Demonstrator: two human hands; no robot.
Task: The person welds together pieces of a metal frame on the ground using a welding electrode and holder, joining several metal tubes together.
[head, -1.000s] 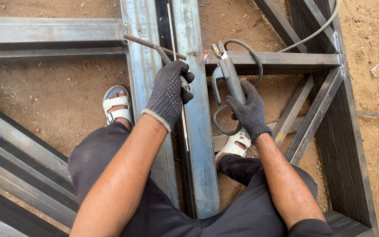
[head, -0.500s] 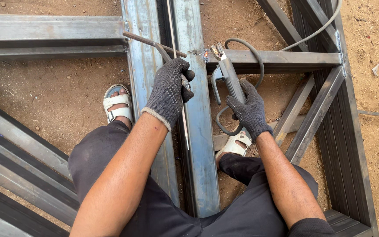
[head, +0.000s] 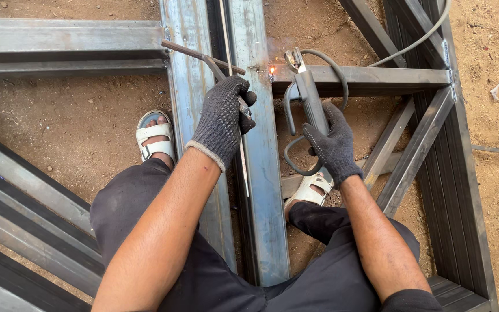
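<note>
Crouched over a steel frame laid on bare sandy ground (head: 76,133), I keep both feet in white strapped sandals (head: 156,138) either side of the work. My right hand (head: 331,141), in a dark knitted glove, has its fingers (head: 319,138) clenched round the grey metal electrode holder (head: 307,98). Its long axis runs near to far, leaning slightly left, with the clamp end pointing away from me toward an orange spark (head: 271,70). A dark cable (head: 319,115) loops off the holder just beside my wrist.

My left hand (head: 222,118), gloved alike, is closed on a thin bent steel rod (head: 203,56) that crosses the two long galvanised channels (head: 255,173) at their far end, where the grey cross beam (head: 371,75) meets them on the right.

Risks, as I judge them: my forearms and toes are bare, so spatter could burn skin; the looped cable could snag and jerk the tip off the joint; and the rod could slip if my left grip eases.
</note>
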